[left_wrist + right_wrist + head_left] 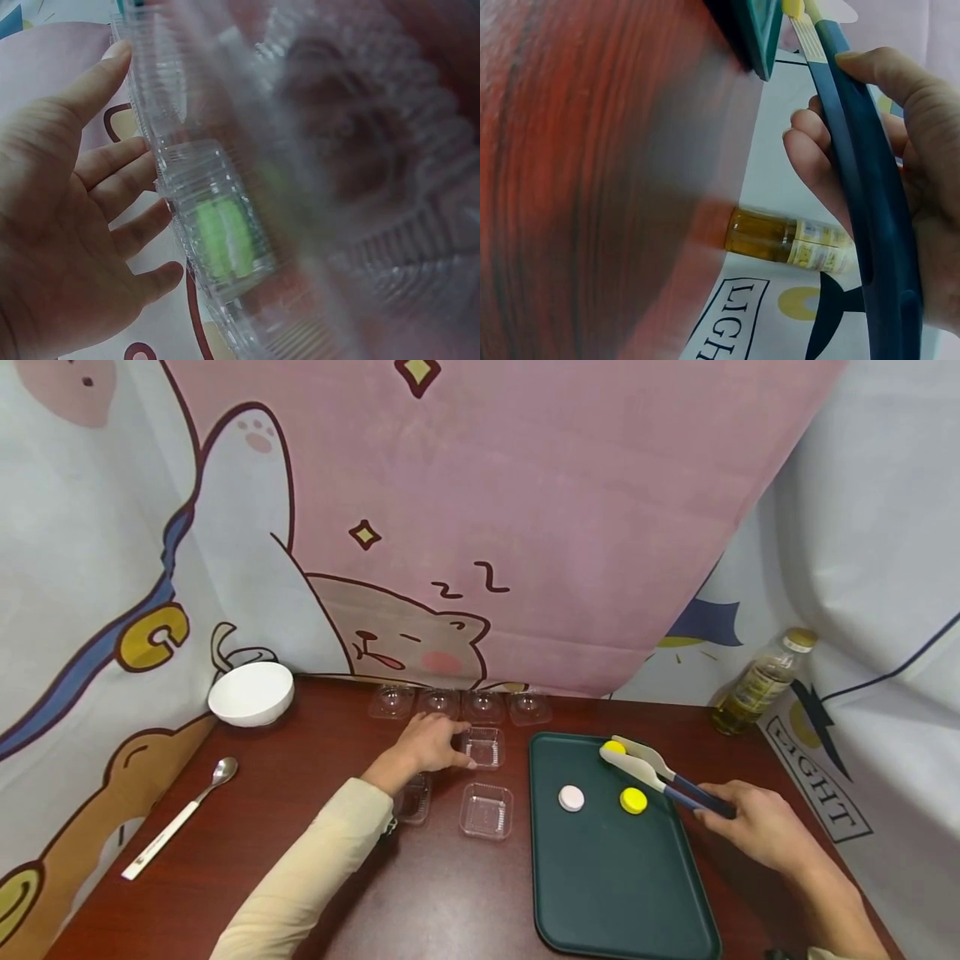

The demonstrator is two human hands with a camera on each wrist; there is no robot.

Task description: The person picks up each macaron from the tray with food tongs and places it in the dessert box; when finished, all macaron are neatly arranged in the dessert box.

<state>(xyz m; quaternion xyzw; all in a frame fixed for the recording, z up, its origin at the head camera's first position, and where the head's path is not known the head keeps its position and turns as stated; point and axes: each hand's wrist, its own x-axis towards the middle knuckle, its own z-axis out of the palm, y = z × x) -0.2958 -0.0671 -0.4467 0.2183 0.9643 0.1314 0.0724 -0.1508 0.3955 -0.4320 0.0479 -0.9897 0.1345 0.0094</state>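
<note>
My right hand [761, 827] grips a pair of tongs [693, 792] with blue handles and cream tips. The tips are around a yellow macaron [614, 747] at the far end of the dark green tray [622, 877]. A second yellow macaron [633, 801] and a pale pink one [572, 798] lie on the tray. My left hand [429, 745] reaches over the clear plastic boxes, its thumb and fingers spread at the edge of one box [483, 747]. A green macaron [226, 238] sits inside a box in the left wrist view.
Nearer stands another clear box [487, 812]; one more [414, 799] is partly under the left wrist. Several domed lids [483, 706] line the wall. A white bowl [251, 695] and spoon [180, 818] are at left, an oil bottle [761, 685] at right.
</note>
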